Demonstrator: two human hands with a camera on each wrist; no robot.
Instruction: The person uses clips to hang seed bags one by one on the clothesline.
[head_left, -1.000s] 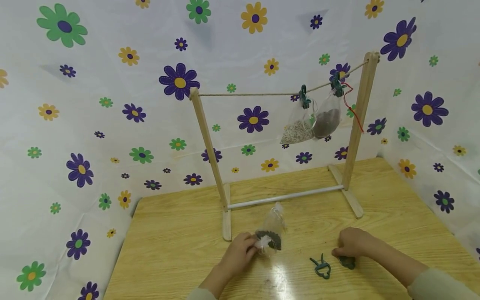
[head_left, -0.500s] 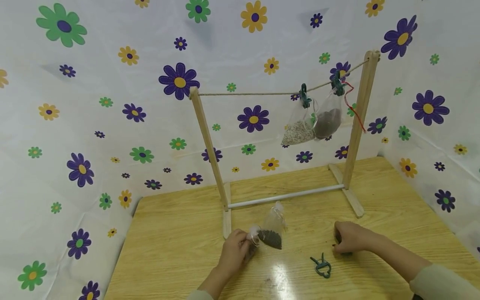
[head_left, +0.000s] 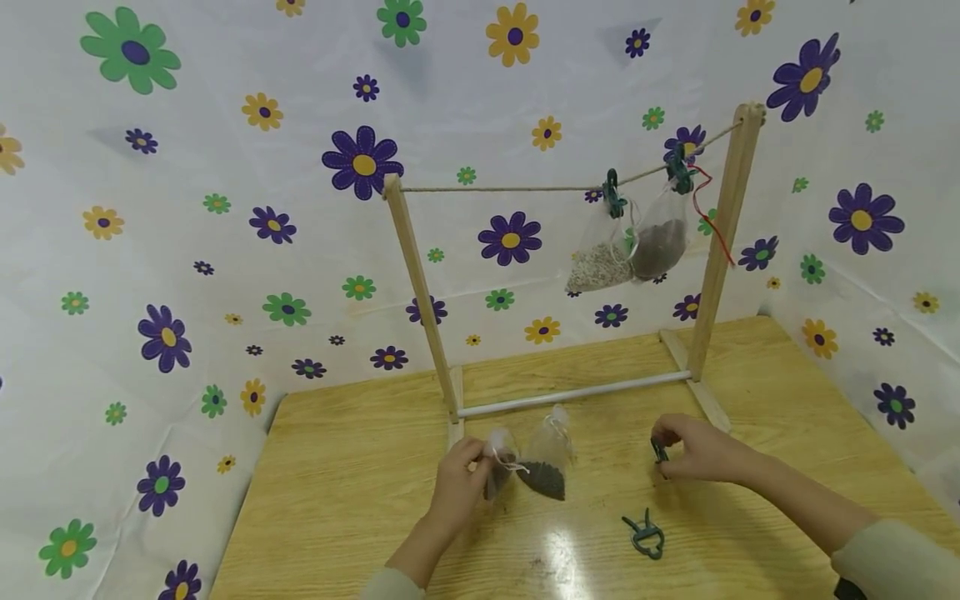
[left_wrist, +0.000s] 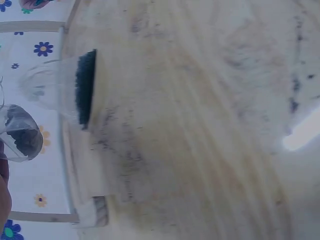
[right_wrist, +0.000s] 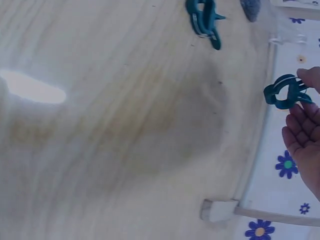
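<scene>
Dark green, a loose clip (head_left: 647,537) is laid on the wooden table (head_left: 337,500), nearest the viewer and between the two forearms. A little beyond it, a small clear bag (head_left: 501,473) with dark contents is pinched by the left hand (head_left: 456,485), thumb and fingers brought together at its side near the drawstring neck — whether its base is borne by the table cannot be told. By the right hand (head_left: 699,450), a second green clip (right_wrist: 284,93) is held at its handles, pinched between thumb and fingertips; the other fingers are set close together. Just beside the pinched bag, another bag (head_left: 545,477) with dark grains is stood on the table. Farther back, a wooden stand (head_left: 422,300) is placed, its feet joined by a white rod (head_left: 573,395). From its rope (head_left: 495,189), a speckled bag (head_left: 600,268) and a brown bag (head_left: 660,248) are hung by green clips (head_left: 612,193) — a red string (head_left: 708,212) is dangled beside the brown one. All is backed by flowered cloth (head_left: 442,125).
</scene>
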